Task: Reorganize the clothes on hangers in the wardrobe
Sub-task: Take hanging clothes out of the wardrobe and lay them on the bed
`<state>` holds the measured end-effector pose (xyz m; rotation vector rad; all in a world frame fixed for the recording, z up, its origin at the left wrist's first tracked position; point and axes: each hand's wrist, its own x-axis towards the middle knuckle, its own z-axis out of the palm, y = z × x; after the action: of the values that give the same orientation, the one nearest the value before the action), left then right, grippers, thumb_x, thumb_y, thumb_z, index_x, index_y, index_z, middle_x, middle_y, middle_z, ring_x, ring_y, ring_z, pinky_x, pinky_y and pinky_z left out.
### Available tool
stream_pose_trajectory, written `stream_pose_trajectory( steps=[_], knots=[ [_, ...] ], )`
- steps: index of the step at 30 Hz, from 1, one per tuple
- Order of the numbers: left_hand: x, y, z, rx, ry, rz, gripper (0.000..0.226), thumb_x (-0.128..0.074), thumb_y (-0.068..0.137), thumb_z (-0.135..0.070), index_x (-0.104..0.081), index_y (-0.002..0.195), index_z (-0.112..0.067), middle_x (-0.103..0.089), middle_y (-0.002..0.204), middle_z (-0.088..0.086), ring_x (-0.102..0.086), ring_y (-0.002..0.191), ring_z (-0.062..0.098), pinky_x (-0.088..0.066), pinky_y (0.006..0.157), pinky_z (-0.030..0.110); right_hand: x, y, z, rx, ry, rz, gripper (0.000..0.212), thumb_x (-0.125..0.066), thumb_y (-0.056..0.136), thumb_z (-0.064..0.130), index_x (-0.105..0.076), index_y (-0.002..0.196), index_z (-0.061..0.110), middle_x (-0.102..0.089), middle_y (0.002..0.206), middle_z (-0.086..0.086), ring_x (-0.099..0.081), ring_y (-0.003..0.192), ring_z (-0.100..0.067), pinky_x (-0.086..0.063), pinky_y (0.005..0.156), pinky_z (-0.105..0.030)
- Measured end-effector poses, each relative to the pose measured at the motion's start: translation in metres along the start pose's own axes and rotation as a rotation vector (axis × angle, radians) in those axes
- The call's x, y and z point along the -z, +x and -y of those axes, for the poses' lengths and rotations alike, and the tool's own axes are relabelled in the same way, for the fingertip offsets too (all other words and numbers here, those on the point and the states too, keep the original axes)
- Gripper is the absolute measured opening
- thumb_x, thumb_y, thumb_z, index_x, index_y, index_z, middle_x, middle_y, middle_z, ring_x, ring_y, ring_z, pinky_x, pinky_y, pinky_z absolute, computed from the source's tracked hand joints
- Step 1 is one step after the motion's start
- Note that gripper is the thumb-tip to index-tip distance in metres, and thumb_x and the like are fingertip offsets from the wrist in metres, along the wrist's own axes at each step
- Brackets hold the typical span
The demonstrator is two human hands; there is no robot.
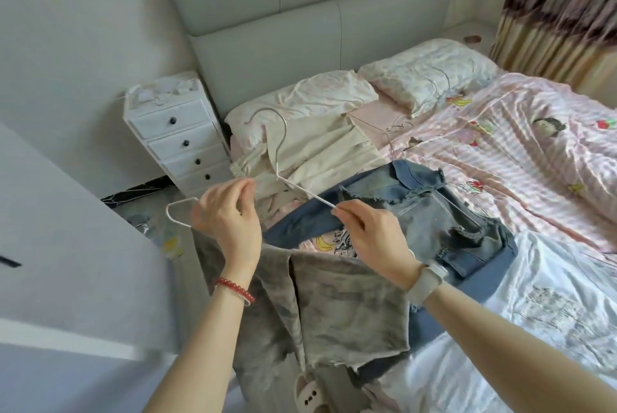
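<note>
I hold a white wire hanger (279,148) up over the bed's edge. My left hand (230,215) grips its left part, with the looped end sticking out to the left. My right hand (367,232) pinches the hanger's right arm near its tip. A grey frayed garment (334,305) hangs from the hanger below my hands. On the bed behind lie blue denim shorts (444,212) and a folded cream garment (327,152). Another thin wire hanger (394,132) lies on the bed near the pillows.
The bed has a pink striped cover (521,152), two pillows (430,75) and a grey padded headboard (300,12). A white drawer unit (180,138) stands left of the bed. A white panel (66,245) is at my left. Striped curtains (561,12) hang at the far right.
</note>
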<state>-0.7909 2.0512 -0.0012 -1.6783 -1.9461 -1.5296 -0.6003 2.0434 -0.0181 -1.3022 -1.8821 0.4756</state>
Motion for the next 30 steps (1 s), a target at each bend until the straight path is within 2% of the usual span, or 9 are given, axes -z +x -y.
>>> stream_pose_trajectory(
  steps=[2,4,7,10,13,16,20,25,30],
  knots=[
    [-0.003,0.03,0.02,0.077,0.031,-0.053,0.014,-0.063,0.085,-0.014,-0.071,0.09,-0.004,-0.068,0.097,0.012,-0.06,0.097,0.033,-0.036,0.092,0.041,-0.017,0.036,0.012,0.008,0.048,0.002,0.017,-0.053,0.092,0.015,-0.068,0.097,0.008,-0.07,0.076,-0.009,-0.062,0.063,-0.029,-0.049,0.058,-0.039],
    [-0.009,0.061,0.034,0.254,0.073,-0.078,0.026,-0.063,0.085,-0.029,-0.069,0.103,-0.011,-0.059,0.121,0.01,-0.047,0.12,0.03,-0.023,0.105,0.045,-0.03,0.07,0.023,-0.007,0.109,-0.003,0.017,-0.053,0.092,0.015,-0.068,0.096,0.009,-0.069,0.075,-0.006,-0.061,0.065,-0.027,-0.048,0.061,-0.04],
    [-0.021,0.107,0.044,0.401,0.106,-0.088,0.048,-0.057,0.086,-0.045,-0.052,0.128,-0.022,-0.034,0.146,0.007,-0.023,0.138,0.026,-0.01,0.11,0.053,-0.046,0.115,0.035,-0.022,0.238,-0.026,0.016,-0.053,0.091,0.017,-0.067,0.091,0.008,-0.056,0.059,0.008,-0.05,0.053,-0.014,-0.042,0.057,-0.034],
    [-0.042,0.148,0.046,0.425,0.091,-0.027,0.06,-0.048,0.089,-0.048,-0.028,0.143,-0.029,-0.016,0.154,0.004,-0.007,0.142,0.024,-0.002,0.108,0.056,-0.063,0.157,0.041,-0.054,0.375,-0.077,0.016,-0.053,0.091,0.019,-0.066,0.088,0.009,-0.048,0.052,0.013,-0.044,0.047,-0.005,-0.035,0.051,-0.021],
    [-0.072,0.179,0.05,0.366,0.155,0.061,0.061,-0.046,0.09,-0.044,-0.021,0.145,-0.031,-0.01,0.156,0.005,-0.001,0.143,0.025,0.001,0.108,0.059,-0.075,0.206,0.038,-0.083,0.509,-0.14,0.013,-0.052,0.092,0.017,-0.062,0.083,0.016,-0.046,0.052,0.012,-0.041,0.047,-0.002,-0.032,0.05,-0.013],
    [-0.112,0.199,0.057,0.295,0.228,0.218,0.062,-0.042,0.091,-0.046,-0.016,0.146,-0.032,-0.004,0.156,0.003,0.002,0.143,0.025,0.002,0.108,0.059,-0.081,0.257,0.012,-0.181,0.588,-0.248,0.015,-0.05,0.091,0.014,-0.061,0.082,0.016,-0.045,0.05,0.005,-0.039,0.046,-0.001,-0.032,0.047,-0.012],
    [-0.187,0.214,0.073,0.223,0.258,0.45,0.061,-0.035,0.093,-0.048,-0.009,0.146,-0.033,0.0,0.157,0.0,0.003,0.143,0.024,0.003,0.109,0.058,-0.083,0.322,-0.067,-0.361,0.595,-0.342,0.02,-0.046,0.092,0.014,-0.061,0.08,0.019,-0.047,0.055,0.002,-0.042,0.052,-0.01,-0.034,0.05,-0.021],
    [-0.31,0.198,0.105,0.205,0.322,0.769,0.059,-0.033,0.095,-0.045,-0.009,0.146,-0.031,-0.001,0.156,-0.001,0.001,0.143,0.024,0.0,0.11,0.057,-0.102,0.369,-0.214,-0.523,0.412,-0.373,0.023,-0.045,0.093,0.014,-0.061,0.093,-0.003,-0.051,0.064,-0.006,-0.045,0.062,-0.018,-0.035,0.058,-0.028],
    [-0.423,0.137,0.154,0.231,0.391,1.111,0.058,-0.03,0.096,-0.046,-0.006,0.146,-0.032,0.003,0.156,0.0,0.003,0.142,0.026,-0.001,0.111,0.057,-0.133,0.38,-0.364,-0.718,0.065,-0.297,0.027,-0.043,0.095,0.019,-0.06,0.106,0.001,-0.064,0.095,-0.019,-0.056,0.087,-0.032,-0.036,0.071,-0.03]
  ],
)
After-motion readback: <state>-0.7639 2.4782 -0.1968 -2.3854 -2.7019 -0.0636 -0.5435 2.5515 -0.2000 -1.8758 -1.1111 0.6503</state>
